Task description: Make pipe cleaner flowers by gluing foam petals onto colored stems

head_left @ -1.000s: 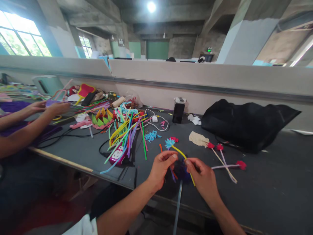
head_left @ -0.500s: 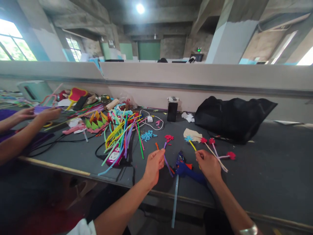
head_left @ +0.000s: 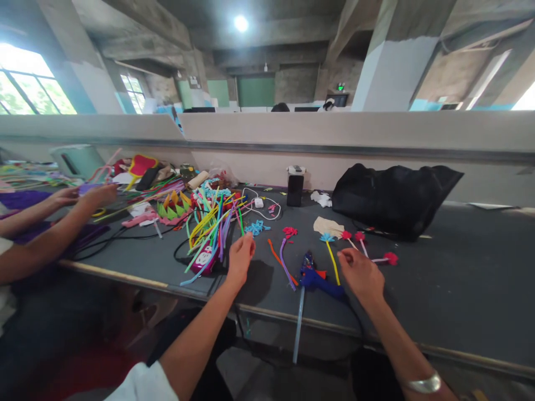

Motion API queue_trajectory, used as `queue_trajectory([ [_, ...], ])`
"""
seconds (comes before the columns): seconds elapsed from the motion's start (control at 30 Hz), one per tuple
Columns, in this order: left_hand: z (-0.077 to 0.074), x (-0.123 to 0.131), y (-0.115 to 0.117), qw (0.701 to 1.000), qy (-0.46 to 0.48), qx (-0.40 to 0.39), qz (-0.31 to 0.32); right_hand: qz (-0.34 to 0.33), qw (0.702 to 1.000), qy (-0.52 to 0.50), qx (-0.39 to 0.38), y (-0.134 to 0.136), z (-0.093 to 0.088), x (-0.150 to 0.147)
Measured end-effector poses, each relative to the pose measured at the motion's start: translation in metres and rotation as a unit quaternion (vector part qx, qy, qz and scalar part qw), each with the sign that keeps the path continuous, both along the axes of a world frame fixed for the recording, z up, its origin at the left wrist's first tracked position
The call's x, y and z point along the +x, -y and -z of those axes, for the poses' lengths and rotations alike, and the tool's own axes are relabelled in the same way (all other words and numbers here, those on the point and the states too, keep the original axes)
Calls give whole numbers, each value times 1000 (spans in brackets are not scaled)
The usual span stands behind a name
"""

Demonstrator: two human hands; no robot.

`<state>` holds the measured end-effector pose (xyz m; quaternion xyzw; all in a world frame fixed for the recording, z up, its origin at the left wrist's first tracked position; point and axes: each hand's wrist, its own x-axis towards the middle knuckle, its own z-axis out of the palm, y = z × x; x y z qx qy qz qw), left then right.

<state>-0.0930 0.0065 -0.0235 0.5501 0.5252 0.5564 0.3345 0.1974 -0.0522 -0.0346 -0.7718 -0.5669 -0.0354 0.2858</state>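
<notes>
My left hand (head_left: pixel 240 257) reaches left toward the pile of coloured pipe cleaners (head_left: pixel 211 223), its fingertips at a green stem; the fingers are curled and I see nothing held. My right hand (head_left: pixel 360 273) hovers open above the dark table, just right of the yellow-stemmed flower with a blue head (head_left: pixel 330 253), which lies flat. A blue glue gun (head_left: pixel 315 277) with a clear glue stick (head_left: pixel 297 326) rests between my hands. Purple and orange stems (head_left: pixel 283 262) lie left of the gun. Red-headed flowers (head_left: pixel 363 245) lie right of the yellow one.
A black bag (head_left: pixel 393 197) sits at the back right. A dark phone (head_left: pixel 295 189) stands against the partition beside a white charger cable (head_left: pixel 259 203). Another person's hands (head_left: pixel 86 195) work at the far left among paper crafts. The table edge (head_left: pixel 125 275) runs diagonally at front.
My right hand let go of the yellow-stemmed flower, which now lies on the table. My left hand moved left, away from the purple stem toward the pipe cleaner pile.
</notes>
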Motion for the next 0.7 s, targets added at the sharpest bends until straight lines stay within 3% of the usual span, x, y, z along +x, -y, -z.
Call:
queue_trajectory([
  [0.17, 6, -2, -11, 991, -132, 24, 7, -29, 999, -5, 45, 0, -3, -14],
  [0.4, 11, 40, -35, 965, -253, -22, 61, -105, 992, -7, 66, -5, -3, -47],
  [0.57, 12, 56, -55, 968, -228, -55, 85, -155, 986, -2, 56, -4, -9, -60],
  [0.7, -1, 46, -52, 987, -130, -46, 87, -168, 985, -6, 40, 2, -20, -61],
])
